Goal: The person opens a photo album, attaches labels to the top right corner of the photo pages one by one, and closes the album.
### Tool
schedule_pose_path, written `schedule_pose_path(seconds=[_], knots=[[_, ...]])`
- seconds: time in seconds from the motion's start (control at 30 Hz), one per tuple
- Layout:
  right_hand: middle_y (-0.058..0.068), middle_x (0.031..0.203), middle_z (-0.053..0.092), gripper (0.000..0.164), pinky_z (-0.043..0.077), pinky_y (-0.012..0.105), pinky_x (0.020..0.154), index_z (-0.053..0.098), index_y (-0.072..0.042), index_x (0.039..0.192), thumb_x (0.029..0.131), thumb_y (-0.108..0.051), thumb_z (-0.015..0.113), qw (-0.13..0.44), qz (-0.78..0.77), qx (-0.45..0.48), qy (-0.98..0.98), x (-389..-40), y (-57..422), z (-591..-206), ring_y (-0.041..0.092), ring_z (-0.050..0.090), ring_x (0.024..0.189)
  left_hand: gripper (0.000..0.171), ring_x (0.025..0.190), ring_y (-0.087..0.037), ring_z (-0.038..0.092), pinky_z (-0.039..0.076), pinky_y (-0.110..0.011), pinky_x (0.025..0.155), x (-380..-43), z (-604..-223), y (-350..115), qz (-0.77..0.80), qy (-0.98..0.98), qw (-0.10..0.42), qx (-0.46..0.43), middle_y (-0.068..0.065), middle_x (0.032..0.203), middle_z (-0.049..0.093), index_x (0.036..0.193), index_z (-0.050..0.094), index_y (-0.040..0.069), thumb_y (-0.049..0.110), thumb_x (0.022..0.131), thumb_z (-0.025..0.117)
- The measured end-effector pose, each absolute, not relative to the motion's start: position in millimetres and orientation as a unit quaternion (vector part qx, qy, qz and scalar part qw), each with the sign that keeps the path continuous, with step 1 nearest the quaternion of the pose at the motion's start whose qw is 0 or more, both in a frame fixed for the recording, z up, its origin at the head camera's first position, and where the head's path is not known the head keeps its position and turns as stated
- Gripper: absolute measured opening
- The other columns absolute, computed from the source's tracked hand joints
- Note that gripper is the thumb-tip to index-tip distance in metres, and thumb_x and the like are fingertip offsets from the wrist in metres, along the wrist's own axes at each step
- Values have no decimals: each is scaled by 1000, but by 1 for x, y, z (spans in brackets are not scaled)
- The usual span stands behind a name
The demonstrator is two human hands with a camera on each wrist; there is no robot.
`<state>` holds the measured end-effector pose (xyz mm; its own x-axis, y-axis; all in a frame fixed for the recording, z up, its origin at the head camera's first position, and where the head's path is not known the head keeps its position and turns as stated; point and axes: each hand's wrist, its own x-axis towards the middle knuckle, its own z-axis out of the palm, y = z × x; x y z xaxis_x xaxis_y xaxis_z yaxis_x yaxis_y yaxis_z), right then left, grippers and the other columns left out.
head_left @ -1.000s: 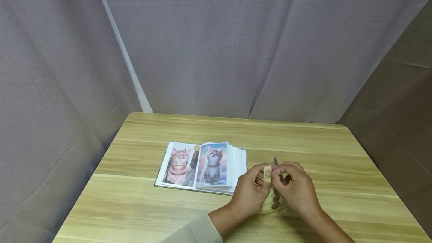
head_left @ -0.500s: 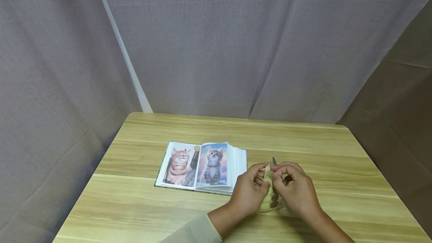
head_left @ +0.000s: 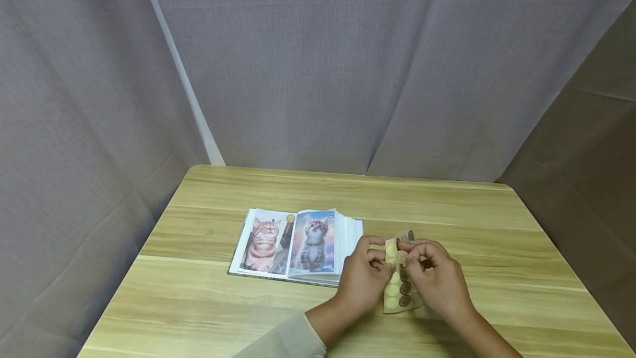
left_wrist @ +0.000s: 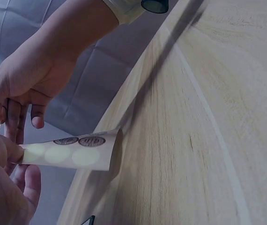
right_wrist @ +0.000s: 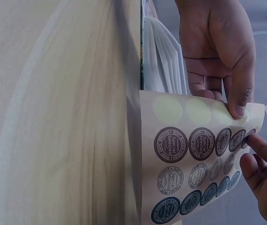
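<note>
My left hand [head_left: 365, 278] holds a sheet of round stickers [right_wrist: 201, 145] by its edge, thumb lying over a column of pale yellow circles. Beside that column run rows of brown, white and dark green printed stickers. My right hand [head_left: 439, 278] pinches one small pale round sticker [head_left: 401, 257] between thumb and finger, close in front of the sheet's upper part. In the right wrist view this sticker shows at the right edge, just past the sheet's end. From the left wrist, the sheet's lower end curves close over the table; my left hand [left_wrist: 4, 183] grips its other end.
An open album [head_left: 310, 245] with cat pictures lies on the wooden table [head_left: 199, 308], left of my hands. A small round gold sticker [head_left: 290, 218] sits on its left page. Grey curtains [head_left: 298, 70] enclose the table's back and sides.
The pale round sticker has come off the sheet's upper left corner into my right fingers, baring a yellow circle there. The sheet has tilted slightly; the album has not moved.
</note>
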<state>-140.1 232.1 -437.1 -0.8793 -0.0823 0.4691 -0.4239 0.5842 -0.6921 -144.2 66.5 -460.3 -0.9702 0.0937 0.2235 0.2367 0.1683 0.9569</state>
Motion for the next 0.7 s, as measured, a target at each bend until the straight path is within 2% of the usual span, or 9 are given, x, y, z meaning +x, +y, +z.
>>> schedule_pose_path(seconds=[0.17,0.27,0.33,0.47,0.57,0.63,0.7], knots=[[-2,107,74,27,51,15,69,58,-17,81,89,8,66,192,424,131,-875,-140,233,-440,3,64,93,35,76,0,65,56,-19,72,-148,-465,68,-638,-761,85,-76,2,87,75,101,56,12,-4,83,81],[0,107,74,25,53,16,66,58,-16,81,90,6,65,184,426,119,-878,-140,233,-443,5,65,82,29,75,1,64,56,-19,71,-151,-467,68,-640,-760,95,-70,5,84,72,97,59,11,-5,84,80],[2,109,75,20,53,19,58,59,-14,83,93,3,64,166,433,107,-879,-139,233,-444,6,65,74,27,75,1,63,56,-19,71,-152,-469,68,-637,-762,97,-66,6,84,72,97,62,11,-5,84,80],[7,116,74,12,45,25,41,58,-11,89,100,-6,60,100,453,74,-883,-139,234,-447,8,57,53,27,78,1,63,55,-18,71,-154,-468,68,-624,-774,85,-66,1,98,74,108,67,9,-3,86,78],[7,120,73,9,39,25,34,58,-11,92,101,-9,59,63,458,51,-885,-139,235,-449,8,46,43,37,74,2,61,54,-18,65,-154,-468,67,-608,-787,65,-77,-4,117,72,123,65,7,-3,89,75],[7,120,73,9,37,25,33,58,-11,92,101,-9,58,52,456,46,-887,-140,236,-452,8,41,40,48,67,3,58,52,-17,58,-154,-469,67,-596,-797,49,-88,-5,113,73,134,61,6,-6,89,72],[10,121,72,8,38,25,34,59,-9,93,101,-10,58,45,453,45,-889,-141,237,-454,8,42,40,57,60,3,54,49,-17,52,-154,-470,67,-585,-805,33,-96,-1,96,73,141,56,5,-8,87,69]])
